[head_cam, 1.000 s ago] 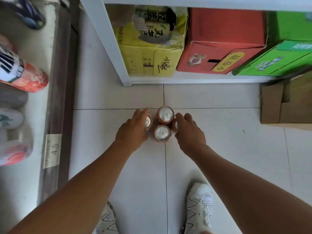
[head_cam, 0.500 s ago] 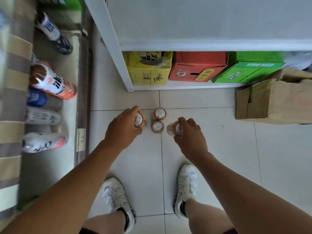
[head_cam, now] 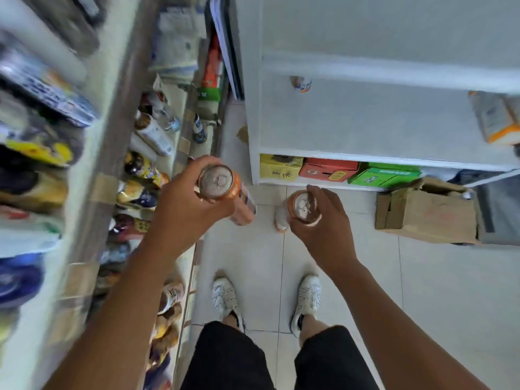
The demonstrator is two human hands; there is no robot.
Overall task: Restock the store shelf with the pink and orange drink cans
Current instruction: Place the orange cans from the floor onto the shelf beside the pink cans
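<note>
My left hand point(head_cam: 185, 212) grips a pink and orange drink can point(head_cam: 222, 190) at chest height, its silver lid facing the camera. My right hand point(head_cam: 323, 220) holds a second pink and orange can point(head_cam: 302, 208) by its upper rim, a little lower and to the right. Both cans hang over the tiled floor, apart from each other. The white store shelf point(head_cam: 365, 119) stands ahead on the right; one orange-labelled can point(head_cam: 301, 84) sits on an upper level. The other cans on the floor are hidden from view.
A stocked shelf of bottles and cans point(head_cam: 140, 170) runs along the left, blurred. Yellow point(head_cam: 278, 168), red point(head_cam: 327, 170) and green boxes point(head_cam: 385, 175) fill the white shelf's bottom level. A brown cardboard box point(head_cam: 427, 212) sits on the floor at right. My white shoes point(head_cam: 225, 296) stand on the tiles.
I have stood up from a crouch. Both hands lifted one can each off the floor to chest height, and the upper shelves came into view.
</note>
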